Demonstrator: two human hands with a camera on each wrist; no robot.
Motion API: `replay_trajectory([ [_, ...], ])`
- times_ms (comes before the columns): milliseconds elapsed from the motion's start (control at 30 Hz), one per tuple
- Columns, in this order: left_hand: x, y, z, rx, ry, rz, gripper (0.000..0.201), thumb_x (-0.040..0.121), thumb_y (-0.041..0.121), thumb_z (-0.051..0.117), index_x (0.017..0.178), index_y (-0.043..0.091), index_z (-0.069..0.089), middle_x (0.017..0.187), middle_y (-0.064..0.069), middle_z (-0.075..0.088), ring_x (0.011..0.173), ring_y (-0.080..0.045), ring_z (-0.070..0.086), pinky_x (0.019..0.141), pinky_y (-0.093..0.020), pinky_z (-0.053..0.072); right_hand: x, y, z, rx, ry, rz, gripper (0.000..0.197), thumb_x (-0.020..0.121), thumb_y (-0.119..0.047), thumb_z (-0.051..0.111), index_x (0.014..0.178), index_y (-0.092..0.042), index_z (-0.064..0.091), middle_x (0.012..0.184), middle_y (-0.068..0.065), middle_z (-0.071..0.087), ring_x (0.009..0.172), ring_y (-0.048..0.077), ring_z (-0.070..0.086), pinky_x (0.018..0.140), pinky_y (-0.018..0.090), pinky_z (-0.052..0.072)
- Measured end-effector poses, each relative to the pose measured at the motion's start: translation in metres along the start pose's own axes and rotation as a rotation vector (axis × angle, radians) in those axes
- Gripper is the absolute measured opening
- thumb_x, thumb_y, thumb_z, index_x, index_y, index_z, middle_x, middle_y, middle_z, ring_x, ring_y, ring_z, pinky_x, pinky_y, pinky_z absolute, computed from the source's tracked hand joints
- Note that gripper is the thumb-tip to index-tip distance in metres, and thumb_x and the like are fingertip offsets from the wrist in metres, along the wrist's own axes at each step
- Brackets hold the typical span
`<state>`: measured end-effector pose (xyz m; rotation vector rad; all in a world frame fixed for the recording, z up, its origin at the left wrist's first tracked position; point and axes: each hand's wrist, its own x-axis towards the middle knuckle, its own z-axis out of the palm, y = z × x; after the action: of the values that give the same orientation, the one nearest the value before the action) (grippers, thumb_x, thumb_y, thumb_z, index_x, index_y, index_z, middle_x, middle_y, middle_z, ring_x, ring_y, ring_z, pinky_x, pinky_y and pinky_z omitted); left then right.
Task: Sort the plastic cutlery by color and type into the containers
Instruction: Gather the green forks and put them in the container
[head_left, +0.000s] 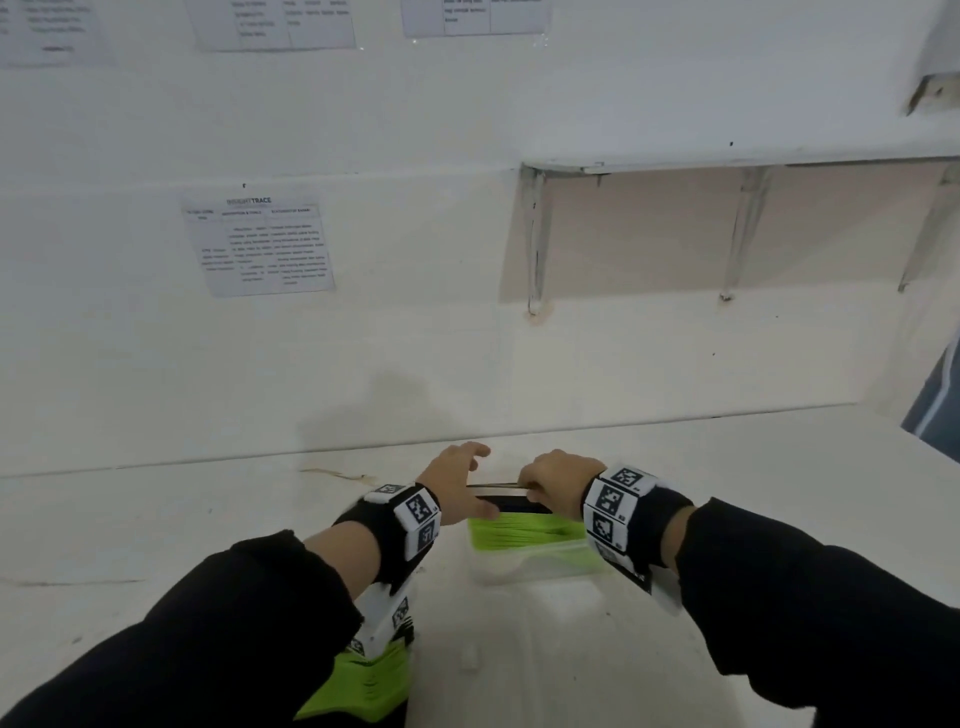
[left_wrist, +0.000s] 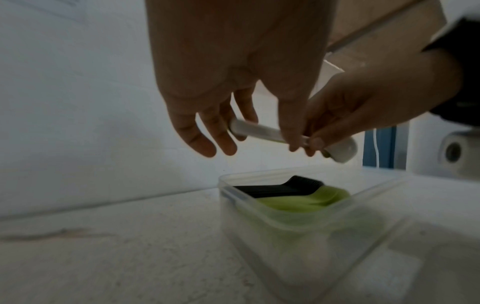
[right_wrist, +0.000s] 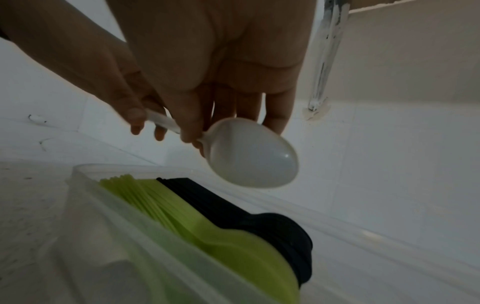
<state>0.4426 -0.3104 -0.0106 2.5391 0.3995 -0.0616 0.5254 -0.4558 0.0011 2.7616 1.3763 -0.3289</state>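
A white plastic spoon (right_wrist: 249, 156) hangs level above a clear plastic container (head_left: 530, 571). My right hand (head_left: 550, 483) pinches its neck just behind the bowl. My left hand (head_left: 457, 483) pinches the handle end between thumb and fingers, its other fingers spread. The left wrist view shows the white spoon (left_wrist: 259, 131) spanning the gap between both hands above the container (left_wrist: 285, 246). Inside lie a stack of green spoons (right_wrist: 207, 236) and, on the wall side, a stack of black spoons (right_wrist: 233, 205). From the head view these appear as green spoons (head_left: 524, 527) and black spoons (head_left: 511, 503).
A stack of green cutlery (head_left: 363, 680) lies near the front edge, partly hidden under my left forearm. The white wall rises right behind the container. A shelf on brackets (head_left: 727, 161) hangs on the wall up to the right. Papers (head_left: 260, 244) are taped to the wall.
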Motion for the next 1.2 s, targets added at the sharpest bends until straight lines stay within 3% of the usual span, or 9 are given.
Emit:
replay_trajectory([
  [100, 0.002, -0.005, 0.0, 0.258, -0.167, -0.02, 0.123, 0.066, 0.042, 0.082, 0.15, 0.012, -0.003, 0.156, -0.008, 0.009, 0.143, -0.023, 0.019, 0.114, -0.037, 0.025, 0.002, 0.006, 0.005, -0.029, -0.086, -0.008, 0.03, 0.096, -0.018, 0.043, 0.123, -0.016, 0.057, 0.126, 0.01, 0.054, 0.113, 0.028, 0.055, 0.088, 0.034, 0.046],
  [233, 0.002, -0.014, 0.006, 0.41, -0.301, -0.07, 0.137, 0.064, 0.051, 0.08, 0.146, 0.005, -0.02, 0.158, -0.009, -0.012, 0.147, -0.022, -0.001, 0.118, -0.036, 0.014, 0.001, 0.01, 0.012, -0.02, -0.137, -0.064, 0.032, 0.095, -0.016, 0.048, 0.126, -0.015, 0.056, 0.129, 0.008, 0.055, 0.114, 0.026, 0.055, 0.09, 0.03, 0.044],
  [433, 0.005, -0.013, 0.009, 0.344, -0.317, -0.05, 0.133, 0.067, 0.043, 0.08, 0.147, 0.005, -0.019, 0.158, -0.007, -0.011, 0.147, -0.019, 0.003, 0.117, -0.03, 0.014, 0.005, 0.009, 0.019, -0.025, -0.207, -0.106, 0.03, 0.092, -0.015, 0.05, 0.122, -0.014, 0.056, 0.121, 0.011, 0.058, 0.112, 0.026, 0.054, 0.086, 0.028, 0.043],
  [600, 0.008, -0.011, 0.008, 0.407, -0.332, -0.022, 0.116, 0.07, 0.043, 0.079, 0.15, 0.006, 0.004, 0.158, -0.006, 0.002, 0.144, -0.02, 0.016, 0.115, -0.035, 0.024, 0.012, 0.013, 0.02, -0.06, -0.229, -0.121, 0.022, 0.088, -0.008, 0.054, 0.104, -0.016, 0.065, 0.119, 0.006, 0.062, 0.11, 0.025, 0.056, 0.09, 0.029, 0.044],
  [767, 0.011, -0.011, 0.009, 0.392, -0.334, -0.052, 0.133, 0.066, 0.042, 0.082, 0.148, 0.007, -0.016, 0.159, -0.005, -0.009, 0.146, -0.02, 0.009, 0.116, -0.033, 0.021, 0.016, 0.013, 0.021, -0.068, -0.24, -0.125, 0.026, 0.087, -0.006, 0.054, 0.109, -0.011, 0.067, 0.118, 0.005, 0.064, 0.109, 0.024, 0.057, 0.084, 0.027, 0.044],
  [1000, 0.013, -0.008, 0.009, 0.441, -0.354, -0.075, 0.13, 0.067, 0.043, 0.081, 0.148, 0.006, -0.014, 0.159, -0.007, -0.004, 0.146, -0.022, 0.01, 0.117, -0.036, 0.021, 0.02, 0.012, 0.025, -0.087, -0.228, -0.166, 0.025, 0.084, 0.0, 0.052, 0.1, -0.005, 0.07, 0.111, 0.01, 0.067, 0.1, 0.028, 0.06, 0.08, 0.026, 0.045],
  [1067, 0.013, -0.008, 0.009, 0.447, -0.346, -0.075, 0.13, 0.067, 0.042, 0.081, 0.148, 0.006, -0.013, 0.159, -0.008, -0.003, 0.146, -0.023, 0.01, 0.117, -0.036, 0.021, 0.02, 0.013, 0.023, -0.061, -0.223, -0.161, 0.023, 0.084, -0.002, 0.055, 0.101, -0.006, 0.07, 0.111, 0.009, 0.067, 0.093, 0.026, 0.059, 0.074, 0.021, 0.045],
  [1133, 0.013, -0.008, 0.01, 0.444, -0.341, -0.074, 0.13, 0.066, 0.042, 0.081, 0.148, 0.006, -0.012, 0.159, -0.008, -0.002, 0.146, -0.022, 0.01, 0.117, -0.036, 0.021, 0.019, 0.015, 0.019, -0.025, -0.235, -0.164, 0.024, 0.084, -0.004, 0.059, 0.106, -0.006, 0.068, 0.112, 0.008, 0.065, 0.09, 0.021, 0.057, 0.059, 0.013, 0.041],
  [1200, 0.013, -0.008, 0.01, 0.452, -0.342, -0.074, 0.129, 0.066, 0.043, 0.081, 0.149, 0.006, -0.012, 0.159, -0.008, -0.003, 0.146, -0.022, 0.009, 0.117, -0.037, 0.021, 0.017, 0.016, 0.018, -0.01, -0.222, -0.141, 0.025, 0.085, -0.006, 0.06, 0.109, -0.008, 0.066, 0.107, 0.007, 0.061, 0.085, 0.014, 0.049, 0.061, 0.015, 0.037],
])
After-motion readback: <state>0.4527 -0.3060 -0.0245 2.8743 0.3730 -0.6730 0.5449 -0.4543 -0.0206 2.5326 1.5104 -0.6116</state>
